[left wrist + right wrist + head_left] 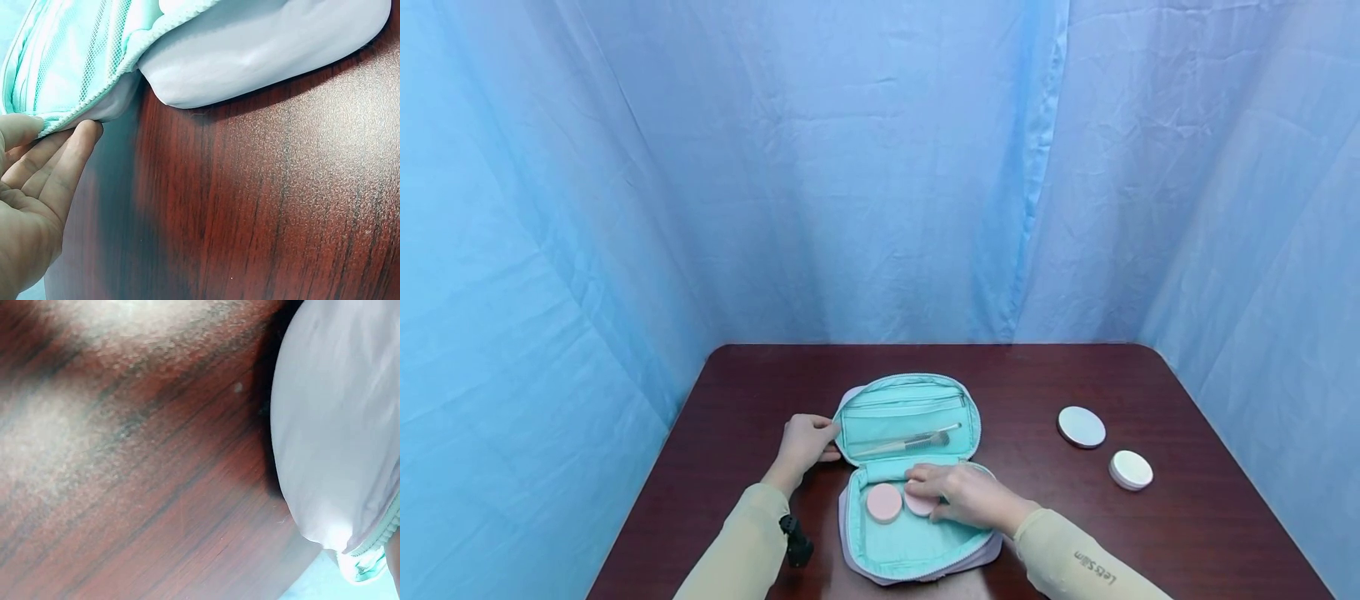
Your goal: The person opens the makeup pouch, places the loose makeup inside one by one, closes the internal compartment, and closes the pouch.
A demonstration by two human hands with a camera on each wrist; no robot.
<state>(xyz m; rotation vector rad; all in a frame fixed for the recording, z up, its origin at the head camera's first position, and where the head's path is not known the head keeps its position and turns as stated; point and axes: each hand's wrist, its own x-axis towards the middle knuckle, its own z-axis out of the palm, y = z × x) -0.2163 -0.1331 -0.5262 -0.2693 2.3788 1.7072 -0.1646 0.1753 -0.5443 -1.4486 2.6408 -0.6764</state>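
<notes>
A makeup bag (895,554) with mint lining and a pale lilac outside lies unzipped on the table, its lid folded back. My left hand (805,443) pinches the lid's left edge, thumb inside and fingers beneath; the left wrist view shows the zipper edge (94,100) between them. Inside the lower half, my right hand (972,497) has its fingers round a pink round case (919,505), partly covering it. A second pink round case (883,503) sits just left of it. Makeup brushes (895,447) lie across the lid's inner pocket.
On the right of the dark red wooden table (745,375) are a flat white-topped round case (1081,427) and a smaller, thicker white round case (1131,471). Blue curtains (880,208) hang behind and along both sides.
</notes>
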